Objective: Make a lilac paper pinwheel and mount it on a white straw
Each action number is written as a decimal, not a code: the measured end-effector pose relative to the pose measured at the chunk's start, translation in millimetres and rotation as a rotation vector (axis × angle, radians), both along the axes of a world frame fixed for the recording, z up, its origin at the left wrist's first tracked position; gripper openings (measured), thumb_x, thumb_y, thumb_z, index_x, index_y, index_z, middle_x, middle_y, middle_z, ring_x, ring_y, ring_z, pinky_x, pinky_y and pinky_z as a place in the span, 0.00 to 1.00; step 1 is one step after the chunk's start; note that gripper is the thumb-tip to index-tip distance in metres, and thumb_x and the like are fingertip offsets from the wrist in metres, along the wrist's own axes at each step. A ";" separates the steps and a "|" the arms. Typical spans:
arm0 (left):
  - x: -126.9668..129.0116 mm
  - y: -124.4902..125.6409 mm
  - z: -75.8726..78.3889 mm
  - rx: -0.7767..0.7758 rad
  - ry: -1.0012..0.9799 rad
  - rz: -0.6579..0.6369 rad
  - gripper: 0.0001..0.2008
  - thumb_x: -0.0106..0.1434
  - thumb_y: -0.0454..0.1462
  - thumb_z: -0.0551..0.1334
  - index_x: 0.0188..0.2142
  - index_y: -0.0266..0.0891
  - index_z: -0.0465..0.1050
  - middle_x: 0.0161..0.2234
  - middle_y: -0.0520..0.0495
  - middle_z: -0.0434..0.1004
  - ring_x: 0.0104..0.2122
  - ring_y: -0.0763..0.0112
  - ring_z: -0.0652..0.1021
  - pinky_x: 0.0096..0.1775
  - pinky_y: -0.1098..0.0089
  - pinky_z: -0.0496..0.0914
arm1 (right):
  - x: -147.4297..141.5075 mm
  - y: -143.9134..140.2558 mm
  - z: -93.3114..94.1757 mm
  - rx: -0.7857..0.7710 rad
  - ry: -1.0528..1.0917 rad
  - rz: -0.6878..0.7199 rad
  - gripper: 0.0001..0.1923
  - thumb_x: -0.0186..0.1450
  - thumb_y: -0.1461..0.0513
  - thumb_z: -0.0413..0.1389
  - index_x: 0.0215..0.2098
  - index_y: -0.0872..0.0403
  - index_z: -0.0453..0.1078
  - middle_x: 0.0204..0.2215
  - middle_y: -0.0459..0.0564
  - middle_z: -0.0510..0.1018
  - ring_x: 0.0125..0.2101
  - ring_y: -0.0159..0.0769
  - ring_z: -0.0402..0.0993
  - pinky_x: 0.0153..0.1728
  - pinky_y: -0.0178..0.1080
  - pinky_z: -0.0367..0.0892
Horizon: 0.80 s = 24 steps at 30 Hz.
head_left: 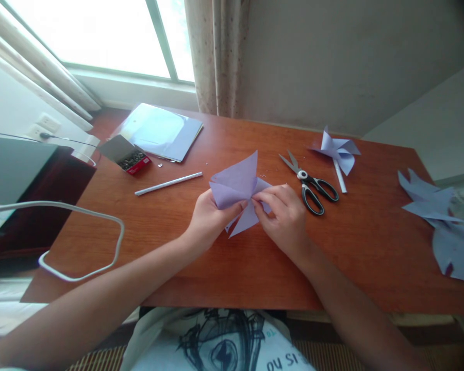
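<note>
A purple paper pinwheel (237, 178) with folded and pointed blades is held above the table between both hands. My left hand (209, 219) grips it from the left, thumb pressed near the centre. At that centre, the fingertips of my right hand (282, 214) pinch the paper; whether a pin or something small sits between them I cannot make out. To the right lie scissors (303, 178) with black and white handles, blades parted. A rolled white paper stick (168, 183) rests on the table to the left.
A finished-looking pinwheel on a stick (336, 149) lies at the back right. Cut purple paper pieces (448, 221) are at the right edge. At back left are a booklet in a clear sleeve (158, 131) and an opened red box (135, 161). A white cable (119, 242) loops at left.
</note>
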<state>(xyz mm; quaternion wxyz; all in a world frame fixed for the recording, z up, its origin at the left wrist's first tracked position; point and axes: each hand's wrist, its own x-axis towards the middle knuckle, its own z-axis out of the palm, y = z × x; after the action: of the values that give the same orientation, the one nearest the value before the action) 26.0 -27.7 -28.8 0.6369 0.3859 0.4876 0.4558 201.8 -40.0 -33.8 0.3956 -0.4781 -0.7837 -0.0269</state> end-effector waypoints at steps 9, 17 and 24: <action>2.6 -3.5 -2.3 0.038 0.113 0.017 0.11 0.50 0.39 0.76 0.30 0.38 0.78 0.29 0.51 0.81 0.29 0.67 0.76 0.33 0.70 0.70 | -7.3 -7.4 3.8 0.000 -0.041 -0.029 0.03 0.67 0.65 0.60 0.38 0.50 0.74 0.33 0.50 0.81 0.34 0.40 0.73 0.37 0.42 0.69; -1.0 0.2 -6.3 0.053 0.116 -0.025 0.12 0.51 0.40 0.75 0.30 0.38 0.77 0.29 0.52 0.80 0.28 0.69 0.75 0.32 0.72 0.70 | -6.4 -10.1 7.1 0.018 -0.157 -0.014 0.05 0.68 0.65 0.59 0.42 0.50 0.74 0.35 0.50 0.82 0.35 0.40 0.74 0.37 0.42 0.67; -3.3 3.5 -4.1 0.006 0.067 -0.084 0.12 0.52 0.39 0.74 0.34 0.37 0.76 0.32 0.51 0.79 0.30 0.69 0.75 0.34 0.72 0.69 | 0.9 -8.8 17.2 -0.041 -0.071 0.042 0.05 0.68 0.63 0.59 0.42 0.53 0.75 0.35 0.51 0.83 0.35 0.40 0.75 0.38 0.42 0.70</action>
<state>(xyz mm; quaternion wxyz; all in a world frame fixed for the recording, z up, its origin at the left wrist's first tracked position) 22.7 -24.2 -32.9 0.6375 0.4229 0.4909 0.4170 202.7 -48.8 -16.6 0.3581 -0.4684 -0.8074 -0.0196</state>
